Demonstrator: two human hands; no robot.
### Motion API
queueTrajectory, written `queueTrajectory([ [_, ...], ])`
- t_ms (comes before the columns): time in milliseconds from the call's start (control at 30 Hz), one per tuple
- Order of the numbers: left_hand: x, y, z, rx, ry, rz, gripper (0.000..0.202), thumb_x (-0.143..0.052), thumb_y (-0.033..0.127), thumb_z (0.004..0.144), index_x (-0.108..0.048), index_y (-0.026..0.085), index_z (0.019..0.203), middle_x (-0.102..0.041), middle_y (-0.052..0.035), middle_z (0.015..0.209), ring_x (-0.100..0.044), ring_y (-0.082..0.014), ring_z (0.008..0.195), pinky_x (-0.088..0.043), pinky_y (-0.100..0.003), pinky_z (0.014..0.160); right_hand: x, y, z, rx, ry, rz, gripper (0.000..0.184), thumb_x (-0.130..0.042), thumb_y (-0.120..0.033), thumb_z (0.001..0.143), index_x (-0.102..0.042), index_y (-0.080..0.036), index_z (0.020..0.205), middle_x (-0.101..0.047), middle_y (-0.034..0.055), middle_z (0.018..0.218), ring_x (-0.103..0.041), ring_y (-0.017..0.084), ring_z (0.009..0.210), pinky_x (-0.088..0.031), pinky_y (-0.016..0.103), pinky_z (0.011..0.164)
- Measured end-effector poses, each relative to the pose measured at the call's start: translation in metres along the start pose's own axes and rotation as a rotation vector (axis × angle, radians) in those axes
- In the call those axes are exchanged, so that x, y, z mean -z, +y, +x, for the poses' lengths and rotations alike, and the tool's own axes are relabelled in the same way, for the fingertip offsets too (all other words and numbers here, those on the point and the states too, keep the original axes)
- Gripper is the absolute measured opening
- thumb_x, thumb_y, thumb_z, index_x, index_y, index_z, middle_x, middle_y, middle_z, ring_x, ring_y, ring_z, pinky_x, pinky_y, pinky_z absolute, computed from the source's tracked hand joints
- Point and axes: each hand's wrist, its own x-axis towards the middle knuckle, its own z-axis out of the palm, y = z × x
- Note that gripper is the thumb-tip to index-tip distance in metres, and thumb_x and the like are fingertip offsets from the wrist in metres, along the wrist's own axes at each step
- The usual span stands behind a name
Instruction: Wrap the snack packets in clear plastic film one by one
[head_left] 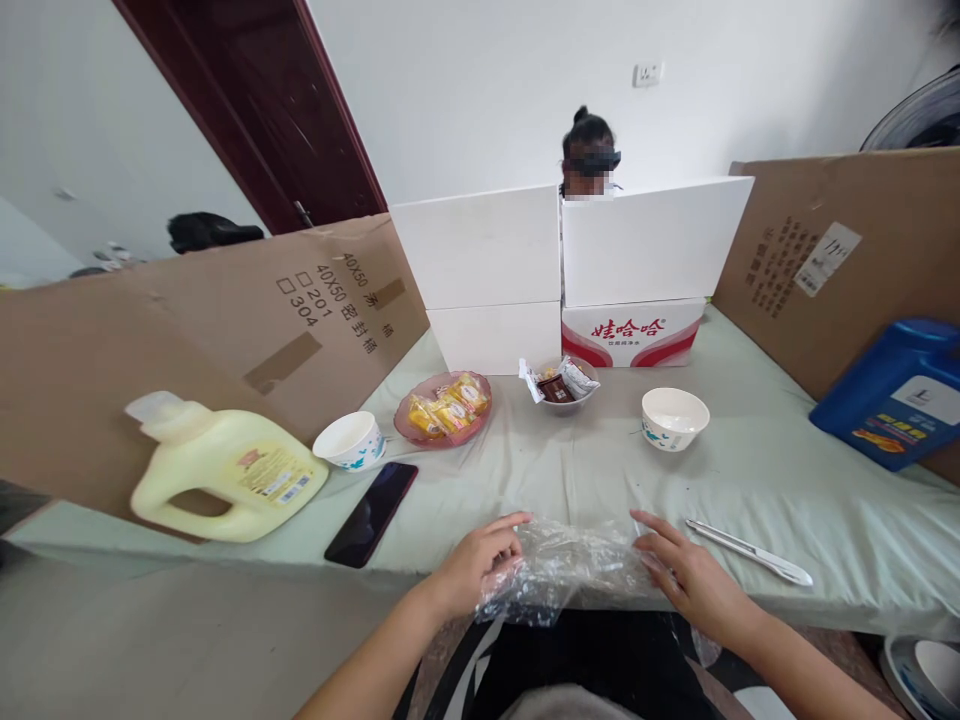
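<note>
A crumpled sheet of clear plastic film (574,560) stretches between my two hands at the front edge of the table, with part of it drooping over the edge. My left hand (484,560) has its fingers curled round the film's left end. On the other end, my right hand (679,565) holds the film between thumb and fingers, its index finger fairly straight. Just right of that hand lies a pair of white tongs (750,552). A dark phone (372,514) rests to the left of my left hand.
Behind are a pink bowl (401,425) with yellow packets, a clear bowl (566,405) with snacks, and two paper bowls (352,445) (675,420). A yellow jug (240,475) stands left, a blue bottle (896,395) right. White boxes (480,250) and cardboard (300,320) surround the table. Behind sits a person (589,140).
</note>
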Motion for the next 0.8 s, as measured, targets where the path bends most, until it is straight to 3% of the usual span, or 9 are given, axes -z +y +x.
queueTrajectory([
  [100,0.007,-0.001,0.017,0.011,0.0,0.045,0.013,-0.051,0.02,0.088,-0.06,0.02,0.078,-0.07,-0.0091,0.098,-0.049,-0.0254,0.129,-0.048,-0.031,0.087,-0.004,0.003,0.014,-0.142,0.016,-0.039,0.029,-0.03,-0.03,0.094,-0.058,-0.021,0.095,-0.038,0.016,0.148,-0.059,0.025,0.115,-0.051,0.039,0.085],
  [233,0.005,-0.012,0.033,0.087,0.038,0.077,0.013,-0.053,0.019,0.085,-0.059,0.02,0.073,-0.07,-0.0075,0.094,-0.055,-0.0251,0.121,-0.048,-0.03,0.084,-0.009,0.011,0.019,-0.228,0.061,-0.049,0.022,-0.034,-0.025,0.089,-0.056,-0.022,0.087,-0.051,0.0144,0.137,-0.057,0.026,0.118,-0.049,0.04,0.088],
  [300,0.0,-0.021,0.037,0.15,0.085,0.045,0.006,-0.057,0.019,0.081,-0.06,0.019,0.075,-0.069,-0.0064,0.099,-0.063,-0.0232,0.105,-0.049,-0.029,0.08,-0.01,0.016,0.017,-0.224,0.124,-0.006,0.021,-0.036,-0.027,0.088,-0.057,-0.023,0.088,-0.054,0.0122,0.134,-0.06,0.024,0.113,-0.049,0.039,0.088],
  [333,-0.002,-0.025,0.038,0.183,0.114,0.012,0.001,-0.059,0.019,0.078,-0.06,0.019,0.078,-0.069,-0.0056,0.101,-0.065,-0.0207,0.095,-0.05,-0.028,0.077,-0.009,0.017,0.015,-0.221,0.158,0.023,0.021,-0.037,-0.029,0.088,-0.057,-0.023,0.089,-0.054,0.0117,0.133,-0.061,0.023,0.109,-0.049,0.039,0.088],
  [400,-0.008,-0.034,0.04,0.25,0.196,-0.118,0.015,-0.063,0.02,0.074,-0.06,0.019,0.089,-0.068,-0.0037,0.099,-0.064,-0.0151,0.076,-0.051,-0.027,0.069,-0.008,0.021,0.014,-0.214,0.213,0.086,0.023,-0.039,-0.035,0.089,-0.058,-0.023,0.092,-0.057,0.0111,0.128,-0.063,0.022,0.102,-0.05,0.039,0.086],
  [500,-0.016,-0.045,0.045,0.349,0.316,-0.414,0.032,-0.065,0.027,0.073,-0.055,0.018,0.101,-0.065,0.0008,0.08,-0.06,-0.0113,0.06,-0.05,-0.023,0.056,-0.007,0.023,0.017,-0.243,0.268,0.161,0.024,-0.042,-0.04,0.087,-0.058,-0.024,0.095,-0.065,0.0083,0.11,-0.065,0.022,0.091,-0.05,0.037,0.081],
  [567,-0.02,-0.049,0.049,0.412,0.371,-0.522,0.03,-0.063,0.031,0.076,-0.054,0.017,0.1,-0.062,0.0032,0.07,-0.056,-0.0094,0.049,-0.047,-0.021,0.05,-0.007,0.024,0.023,-0.33,0.27,0.211,0.025,-0.043,-0.04,0.085,-0.057,-0.024,0.099,-0.069,0.0047,0.094,-0.066,0.02,0.078,-0.051,0.035,0.074],
  [700,-0.022,-0.051,0.052,0.518,0.443,-0.311,0.019,-0.055,0.025,0.081,-0.054,0.017,0.098,-0.062,0.0046,0.064,-0.053,-0.0092,0.041,-0.042,-0.021,0.048,-0.009,0.024,0.036,-0.512,0.186,0.209,0.03,-0.04,-0.037,0.085,-0.053,-0.022,0.107,-0.066,-0.0008,0.069,-0.063,0.018,0.057,-0.047,0.032,0.063],
  [800,-0.022,-0.049,0.051,0.549,0.448,0.026,0.027,-0.056,0.017,0.08,-0.055,0.019,0.107,-0.064,0.0026,0.069,-0.062,-0.0139,0.058,-0.044,-0.024,0.06,-0.011,0.024,0.041,-0.541,0.157,0.115,0.031,-0.04,-0.036,0.087,-0.052,-0.019,0.11,-0.068,0.0013,0.073,-0.064,0.019,0.061,-0.044,0.031,0.063],
])
